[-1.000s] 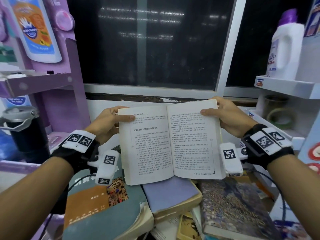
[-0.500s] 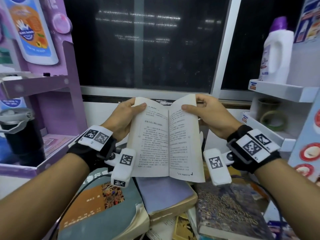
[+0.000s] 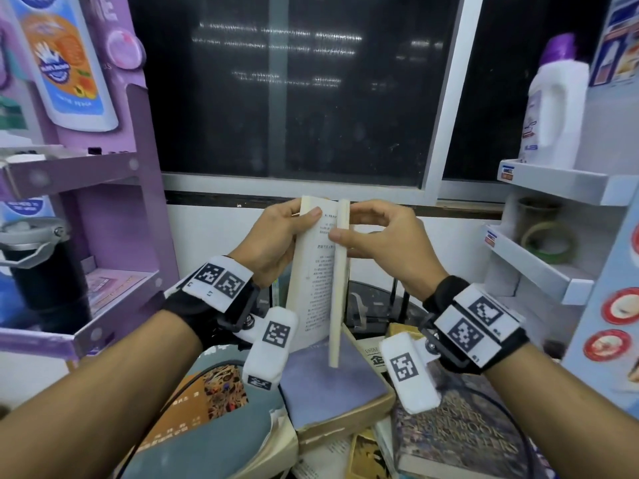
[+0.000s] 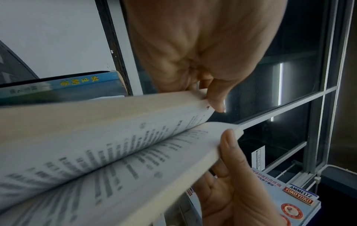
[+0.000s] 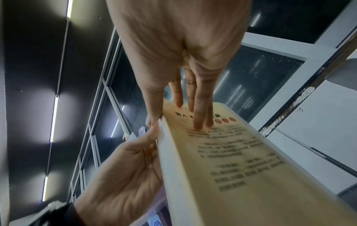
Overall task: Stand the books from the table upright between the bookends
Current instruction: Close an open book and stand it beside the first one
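A cream paperback [image 3: 313, 281] stands upright in the air, nearly closed, above a pile of books. My left hand [image 3: 294, 224] grips its left half, thumb on the printed page [image 4: 115, 137]. My right hand [image 3: 361, 231] pinches the right half, with the thumb on the page edge and the fingers [image 5: 199, 107] flat on the back cover [image 5: 231, 160]. Below lie a teal book [image 3: 207, 430], a purple-grey book [image 3: 328, 385] and a dark patterned book [image 3: 456, 437]. A black metal frame [image 3: 371, 305], perhaps a bookend, shows behind the paperback.
A purple shelf unit [image 3: 103, 167] and a black flask [image 3: 38, 271] stand at the left. White shelves [image 3: 553, 181] at the right carry a detergent bottle [image 3: 553, 108] and a tape roll [image 3: 546, 240]. A dark window [image 3: 294, 98] is straight ahead. A blue book spine [image 4: 77, 83] lies beside my left hand.
The paperback went from wide open to almost closed. Both hands moved toward each other and tilted it upright.
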Demonstrator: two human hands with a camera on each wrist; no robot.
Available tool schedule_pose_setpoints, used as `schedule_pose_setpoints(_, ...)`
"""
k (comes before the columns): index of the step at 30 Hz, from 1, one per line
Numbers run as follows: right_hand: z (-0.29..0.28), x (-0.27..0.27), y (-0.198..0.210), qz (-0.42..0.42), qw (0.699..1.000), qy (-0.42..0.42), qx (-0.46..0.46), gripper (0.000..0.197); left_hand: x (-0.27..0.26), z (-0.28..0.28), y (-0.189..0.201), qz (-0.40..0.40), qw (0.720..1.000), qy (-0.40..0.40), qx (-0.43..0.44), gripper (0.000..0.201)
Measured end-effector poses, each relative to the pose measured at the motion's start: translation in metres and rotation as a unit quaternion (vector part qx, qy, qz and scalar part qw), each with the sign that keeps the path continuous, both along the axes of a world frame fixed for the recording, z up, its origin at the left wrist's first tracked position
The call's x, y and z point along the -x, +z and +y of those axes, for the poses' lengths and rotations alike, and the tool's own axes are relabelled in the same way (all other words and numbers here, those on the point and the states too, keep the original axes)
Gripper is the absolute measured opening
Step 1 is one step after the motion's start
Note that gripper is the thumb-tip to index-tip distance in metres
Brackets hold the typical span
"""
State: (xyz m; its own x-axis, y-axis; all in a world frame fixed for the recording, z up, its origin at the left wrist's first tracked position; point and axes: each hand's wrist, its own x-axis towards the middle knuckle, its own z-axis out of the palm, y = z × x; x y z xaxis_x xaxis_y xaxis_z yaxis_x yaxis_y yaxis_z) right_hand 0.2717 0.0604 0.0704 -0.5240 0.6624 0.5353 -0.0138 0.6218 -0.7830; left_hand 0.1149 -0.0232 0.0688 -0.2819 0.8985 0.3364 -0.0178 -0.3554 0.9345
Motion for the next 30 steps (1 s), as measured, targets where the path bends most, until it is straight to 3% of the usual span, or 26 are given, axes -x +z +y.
schedule_pose_setpoints(3,-0.002,0.006,-0.01,-0.008,0.999,-0.027,-0.018,0.059,0.001,-0.002,-0.001,0.02,1.0,-0.015,-0.009,0.03)
schedule_pose_setpoints(9,-0.008,0.013,-0.011,-0.054,0.993,-0.073,-0.077,0.051,0.006,-0.008,-0.001,0.026,0.999,-0.035,-0.006,0.035)
schedule_pose_setpoints(18,0.006,0.028,-0.016,-0.044,0.989,-0.107,-0.093,0.047,0.009,-0.004,-0.01,0.048,0.998,0.046,-0.016,0.03)
schedule_pose_setpoints(24,0.02,0.029,-0.021,0.006,0.987,-0.128,-0.093,0.055,0.015,-0.007,-0.018,0.016,0.997,0.074,-0.024,0.028)
schedule_pose_setpoints(30,0.024,0.024,-0.015,-0.05,0.988,-0.127,-0.072,0.052,0.021,-0.004,-0.024,-0.053,0.995,0.063,-0.054,0.03)
